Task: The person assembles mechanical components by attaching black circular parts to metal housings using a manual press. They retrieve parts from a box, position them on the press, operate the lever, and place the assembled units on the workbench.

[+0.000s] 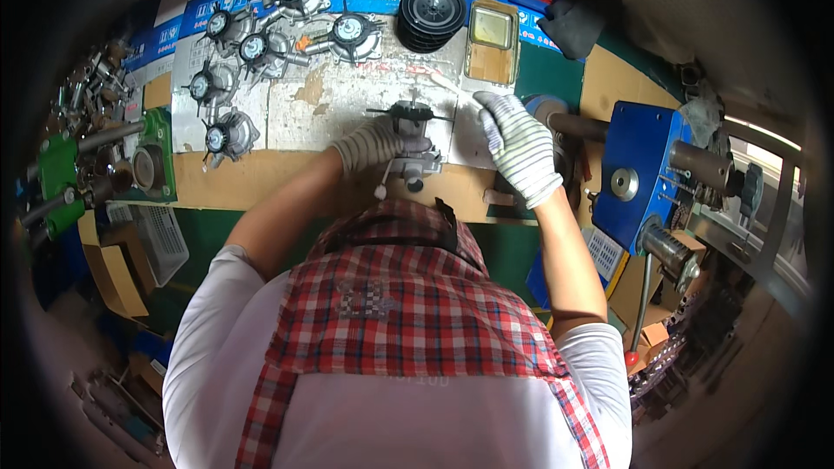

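My left hand (368, 146), in a striped knit glove, is closed around a silver cast-metal pump-like part (417, 161) at the bench's near edge. Thin dark prongs stick out sideways from the round top of this part. My right hand (523, 146), gloved alike, is up and to the right of it, fingers pinched on a thin pale stick (446, 83). The stick points left over the bench, apart from the part; whether it ends in bristles I cannot make out. Several similar metal parts (350, 30) with pale round centres stand at the back left.
Behind my hands are a stack of black ribbed discs (432, 16) and a shallow tray with yellowish contents (492, 33). A blue machine (638, 175) with a lever stands at the right. Green fixtures (156, 152) and loose metal pieces (100, 91) are on the left.
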Motion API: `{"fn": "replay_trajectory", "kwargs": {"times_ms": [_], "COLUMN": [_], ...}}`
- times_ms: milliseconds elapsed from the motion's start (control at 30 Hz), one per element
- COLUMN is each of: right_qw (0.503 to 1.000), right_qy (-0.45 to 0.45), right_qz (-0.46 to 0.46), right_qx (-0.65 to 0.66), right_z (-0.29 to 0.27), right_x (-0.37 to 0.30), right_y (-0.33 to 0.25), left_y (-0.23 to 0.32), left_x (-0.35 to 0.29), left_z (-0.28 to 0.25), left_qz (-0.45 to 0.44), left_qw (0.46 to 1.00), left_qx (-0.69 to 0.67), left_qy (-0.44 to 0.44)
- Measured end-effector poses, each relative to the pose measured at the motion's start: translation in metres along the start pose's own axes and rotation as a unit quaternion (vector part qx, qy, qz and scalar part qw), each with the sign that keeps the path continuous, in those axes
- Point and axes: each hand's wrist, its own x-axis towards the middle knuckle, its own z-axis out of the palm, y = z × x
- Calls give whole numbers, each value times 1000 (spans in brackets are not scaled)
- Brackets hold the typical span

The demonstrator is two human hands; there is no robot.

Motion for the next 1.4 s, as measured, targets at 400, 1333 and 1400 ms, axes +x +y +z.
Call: {"fn": "replay_trajectory", "kwargs": {"times_ms": [400, 1333, 1400], "right_qw": [983, 891, 866], "right_qy": [-66, 38, 44], "right_qz": [-32, 450, 489], "right_qx": [-170, -39, -97], "right_z": [-5, 122, 128], "right_x": [15, 86, 98], "right_y": [-9, 132, 121], "left_y": [25, -11, -13], "left_x": [-26, -7, -17], "left_z": [14, -53, -54], "left_qz": [-54, 27, 49], "left_qw": [996, 986, 990], "left_qx": [-46, 160, 99], "left_qy": [-47, 45, 82]}}
